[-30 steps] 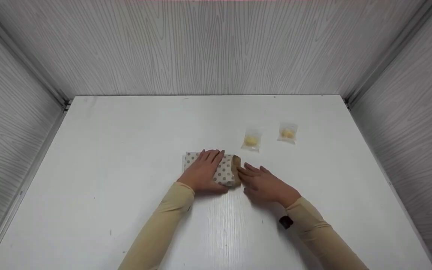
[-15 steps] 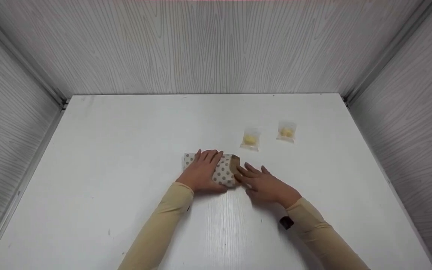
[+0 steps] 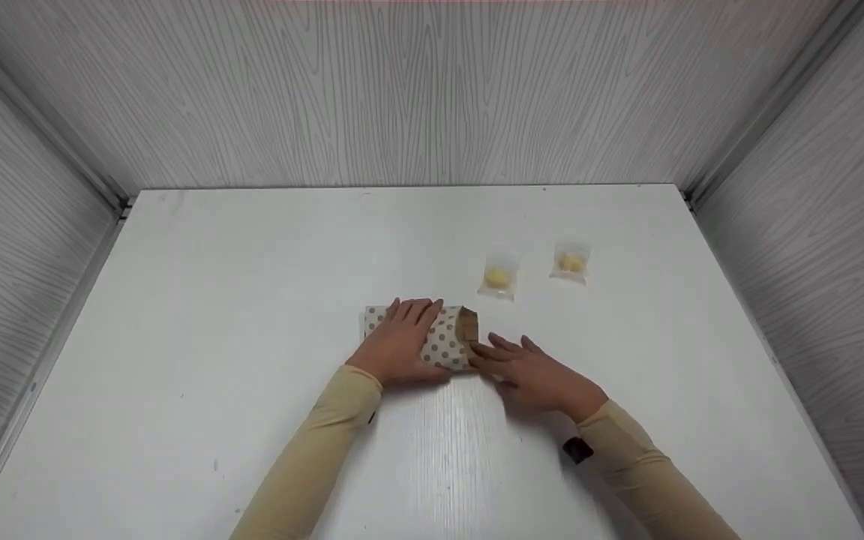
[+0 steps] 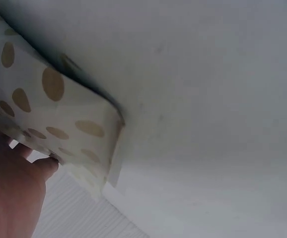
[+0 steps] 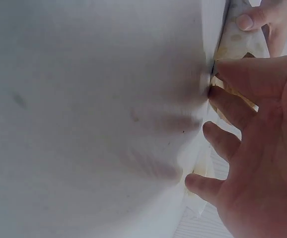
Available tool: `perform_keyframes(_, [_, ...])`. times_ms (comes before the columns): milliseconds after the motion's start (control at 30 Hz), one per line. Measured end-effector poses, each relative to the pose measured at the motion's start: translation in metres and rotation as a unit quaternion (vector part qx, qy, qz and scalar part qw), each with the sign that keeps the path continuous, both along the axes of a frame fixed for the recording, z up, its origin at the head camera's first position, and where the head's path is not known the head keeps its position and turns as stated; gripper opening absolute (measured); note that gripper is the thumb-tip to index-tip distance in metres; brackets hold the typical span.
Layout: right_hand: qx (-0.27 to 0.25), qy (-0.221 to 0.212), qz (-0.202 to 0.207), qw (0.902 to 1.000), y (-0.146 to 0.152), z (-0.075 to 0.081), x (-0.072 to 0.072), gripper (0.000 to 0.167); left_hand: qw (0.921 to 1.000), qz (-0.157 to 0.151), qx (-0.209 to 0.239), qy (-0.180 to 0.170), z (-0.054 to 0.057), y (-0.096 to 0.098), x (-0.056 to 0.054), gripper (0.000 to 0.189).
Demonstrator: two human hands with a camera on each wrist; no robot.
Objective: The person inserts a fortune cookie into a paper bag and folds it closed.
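A white paper bag (image 3: pixel 443 346) with brown polka dots lies on its side on the table, its brown-lined mouth facing right and gaping. My left hand (image 3: pixel 400 346) spans the bag from above, gripping it with the thumb on the near edge and the fingers toward the far edge. At the bag's mouth is my right hand (image 3: pixel 541 379). In the right wrist view, the thumb and forefinger of the right hand (image 5: pixel 267 134) pinch the near corner of the mouth; its other fingers are spread. The left wrist view shows the bag's other end (image 4: pixel 89 131).
Two small clear packets with pale yellow contents lie beyond the right hand: a nearer packet (image 3: pixel 497 278) and a farther packet (image 3: pixel 570 262). The white table (image 3: pixel 237 300) is bounded by a grey wood-grain back wall (image 3: pixel 402 97) and side walls.
The bag's mouth has opened wider, showing more brown inside. My right fingers have shifted slightly toward the near corner of the mouth. My left hand stays on the bag.
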State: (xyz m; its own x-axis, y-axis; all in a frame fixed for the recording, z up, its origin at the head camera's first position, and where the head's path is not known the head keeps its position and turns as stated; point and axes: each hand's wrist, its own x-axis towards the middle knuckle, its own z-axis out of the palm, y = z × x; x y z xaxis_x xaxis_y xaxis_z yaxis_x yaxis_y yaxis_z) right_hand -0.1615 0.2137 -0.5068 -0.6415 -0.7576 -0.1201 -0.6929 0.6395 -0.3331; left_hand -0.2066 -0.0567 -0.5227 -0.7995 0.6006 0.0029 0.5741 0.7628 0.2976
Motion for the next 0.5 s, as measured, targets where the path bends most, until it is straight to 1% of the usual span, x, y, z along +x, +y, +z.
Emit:
perform_keyframes(67, [0.0,-0.004,-0.001,1.0,0.0005,0.0004,0.0,0.055,0.9999,-0.001,0.005,0.009,-0.0013,-0.0006,0.0,0.113])
perform_keyframes(133, [0.001,-0.006,0.002,1.0,0.0016,-0.0012,0.0003,0.056,0.9999,-0.001,0.011,0.011,-0.0024,-0.0007,0.0002,0.112])
perform_keyframes(300, [-0.002,-0.007,0.012,0.9999,0.0055,-0.0062,0.0008,0.057,0.9999,0.004,0.006,-0.01,-0.0039,0.0006,0.0005,0.114])
perform_keyframes(400, [-0.004,-0.008,0.018,0.9998,0.0063,-0.0059,0.0003,0.058,0.9997,0.009,0.004,-0.024,-0.0038,0.0012,0.0008,0.117])
perform_keyframes(500, [-0.001,-0.017,0.018,0.9997,0.0055,-0.0031,-0.0002,0.056,0.9997,0.009,0.01,-0.023,-0.0034,0.0015,0.0008,0.118])
